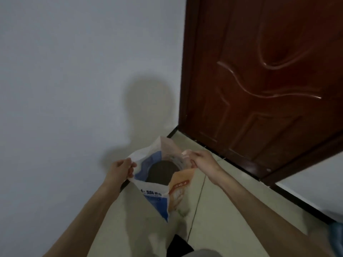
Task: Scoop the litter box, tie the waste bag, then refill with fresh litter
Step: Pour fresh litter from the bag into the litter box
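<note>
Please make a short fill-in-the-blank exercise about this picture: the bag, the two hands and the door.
1. Both hands hold the litter bag at its ____ mouth.
2. The left hand pinches the bag's edge nearest the ____.
3. The right hand has its grip on the edge nearest the brown ____.
4. The bag's contents look ____ in colour.

Missing words: open; wall; door; dark

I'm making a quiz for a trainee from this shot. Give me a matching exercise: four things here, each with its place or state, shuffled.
Things:
1. litter bag
2. left hand
3. right hand
4. door

Places or states:
A. reddish-brown, at upper right
B. pinches the bag's left edge
C. held open, dark contents showing
D. grips the bag's right edge

Pairs: 1-C, 2-B, 3-D, 4-A
</note>
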`<state>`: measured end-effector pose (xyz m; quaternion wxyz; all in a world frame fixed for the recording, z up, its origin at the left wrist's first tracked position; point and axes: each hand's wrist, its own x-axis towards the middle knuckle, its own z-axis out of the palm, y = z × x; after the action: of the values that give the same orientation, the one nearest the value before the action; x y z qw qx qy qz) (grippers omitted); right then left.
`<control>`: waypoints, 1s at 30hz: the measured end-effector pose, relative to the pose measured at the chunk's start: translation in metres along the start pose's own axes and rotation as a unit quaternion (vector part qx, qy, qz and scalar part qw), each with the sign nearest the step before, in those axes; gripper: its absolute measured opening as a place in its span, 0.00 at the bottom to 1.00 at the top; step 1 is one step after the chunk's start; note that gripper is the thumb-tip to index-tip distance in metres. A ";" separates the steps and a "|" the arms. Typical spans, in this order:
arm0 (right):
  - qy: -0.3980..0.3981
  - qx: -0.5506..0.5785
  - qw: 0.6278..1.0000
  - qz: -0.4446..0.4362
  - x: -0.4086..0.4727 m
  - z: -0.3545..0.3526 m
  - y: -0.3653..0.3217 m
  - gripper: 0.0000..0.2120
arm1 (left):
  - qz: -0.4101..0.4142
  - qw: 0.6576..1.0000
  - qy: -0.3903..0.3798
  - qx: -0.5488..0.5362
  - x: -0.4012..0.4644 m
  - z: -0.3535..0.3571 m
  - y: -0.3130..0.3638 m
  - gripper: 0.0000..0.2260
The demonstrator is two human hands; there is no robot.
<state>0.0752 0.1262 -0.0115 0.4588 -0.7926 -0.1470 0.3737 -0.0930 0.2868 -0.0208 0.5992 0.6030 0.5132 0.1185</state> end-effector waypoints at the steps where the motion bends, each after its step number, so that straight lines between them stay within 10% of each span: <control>1: 0.022 0.003 1.000 0.006 0.002 -0.017 0.001 0.22 | 0.006 1.000 -0.017 0.012 0.005 0.016 0.009 0.15; 13: 0.289 0.123 0.945 0.093 0.018 -0.167 0.032 0.18 | 0.040 0.959 -0.244 0.136 0.085 0.210 0.104 0.13; 30: 0.554 0.319 0.734 0.226 -0.033 -0.246 0.135 0.17 | 0.126 0.779 -0.540 0.292 0.052 0.442 0.146 0.13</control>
<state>0.2168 -0.1174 -0.0354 0.5871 -0.6760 0.4452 -0.0140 0.3353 0.0964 -0.0340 0.5531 0.7735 0.0344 -0.3076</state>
